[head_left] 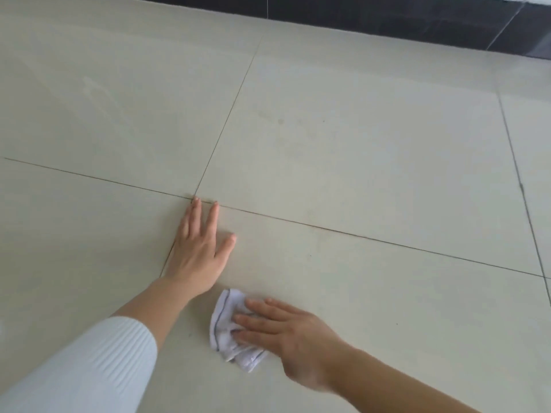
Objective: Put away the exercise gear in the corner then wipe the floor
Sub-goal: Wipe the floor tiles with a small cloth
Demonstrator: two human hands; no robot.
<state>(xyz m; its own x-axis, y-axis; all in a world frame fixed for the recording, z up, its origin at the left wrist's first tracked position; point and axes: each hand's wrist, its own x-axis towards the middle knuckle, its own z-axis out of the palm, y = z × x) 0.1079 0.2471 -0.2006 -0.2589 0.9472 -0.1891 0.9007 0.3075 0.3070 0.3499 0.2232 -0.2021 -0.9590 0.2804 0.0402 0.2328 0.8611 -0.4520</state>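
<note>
A crumpled white cloth [223, 329] with thin dark stripes lies on the pale tiled floor [357, 162] near the bottom middle. My right hand [286, 332] presses flat on its right part, fingers stretched over the fabric. My left hand [200, 245] rests palm down on the floor just above and left of the cloth, fingers spread, its fingertips at a crossing of grout lines. A white ribbed sleeve [89, 368] covers my left forearm. No exercise gear is in view.
Dark grout lines [343, 232] divide the large cream tiles. A dark tiled skirting [417, 22] runs along the top right edge of the floor. A few faint smudges [280, 121] mark the tile beyond my hands.
</note>
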